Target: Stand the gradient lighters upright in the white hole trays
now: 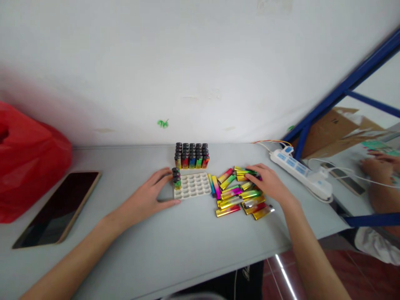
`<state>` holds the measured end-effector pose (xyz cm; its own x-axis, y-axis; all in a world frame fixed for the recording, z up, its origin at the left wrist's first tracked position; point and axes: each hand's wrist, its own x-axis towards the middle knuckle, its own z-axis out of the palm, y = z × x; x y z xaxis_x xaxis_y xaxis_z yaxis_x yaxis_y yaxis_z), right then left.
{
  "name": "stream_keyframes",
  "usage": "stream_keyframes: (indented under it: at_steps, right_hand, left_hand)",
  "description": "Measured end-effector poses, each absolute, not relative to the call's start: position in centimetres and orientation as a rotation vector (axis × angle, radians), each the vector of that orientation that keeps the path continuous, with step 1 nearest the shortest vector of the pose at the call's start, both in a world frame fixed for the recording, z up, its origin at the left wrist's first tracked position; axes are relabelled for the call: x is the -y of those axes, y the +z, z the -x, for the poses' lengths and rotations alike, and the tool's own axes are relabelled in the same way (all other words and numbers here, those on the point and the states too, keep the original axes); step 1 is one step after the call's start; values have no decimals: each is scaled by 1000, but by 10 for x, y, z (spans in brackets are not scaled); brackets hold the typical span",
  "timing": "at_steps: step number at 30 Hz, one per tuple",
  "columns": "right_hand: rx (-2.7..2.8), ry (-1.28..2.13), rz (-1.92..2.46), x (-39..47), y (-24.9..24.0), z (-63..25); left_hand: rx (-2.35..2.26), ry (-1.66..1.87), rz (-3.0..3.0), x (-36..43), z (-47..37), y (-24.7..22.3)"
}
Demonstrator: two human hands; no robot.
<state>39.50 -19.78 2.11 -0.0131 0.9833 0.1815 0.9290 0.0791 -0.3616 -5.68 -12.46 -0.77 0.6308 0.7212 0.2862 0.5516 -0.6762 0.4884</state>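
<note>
Lying loose, mostly just short of the right hand [265, 179], a pile of lighters [229, 203] looks yet to be stood up. Across from it, the left hand [151, 192] has thumb and fingers set wide around the left end of a white tray [194, 194], thumb at the near corner; whether the fingertips touch the lighters there is unclear. Just inside that spread, a column of lighters [177, 183] stands in the tray; most hollows are bare, so filling looks barely begun. The right fingers bend narrowly over yellow lighters [241, 178] at the pile's far side; I cannot tell a firm grip. Beyond the left fingertips and tray, a block of lighters [192, 160] stands upright, apparently finished.
</note>
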Motion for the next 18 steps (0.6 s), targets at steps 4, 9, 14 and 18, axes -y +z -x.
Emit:
stream_keyframes:
  at_steps: [4,9,14,18]
  right_hand:
    - [1985,270,1840,197,26,-392]
    - [1924,339,1779,196,33,-384]
    - [1635,427,1704,191,38,-374]
    - [1379,525,1510,174,51,-348]
  left_hand:
    - [-1011,664,-2500,124,57,-8]
    - [-1001,674,-2513,124,58,-10]
    - [-989,703,-2524,123,57,-12]
    - [-1005,682,-2507,123,57,-12]
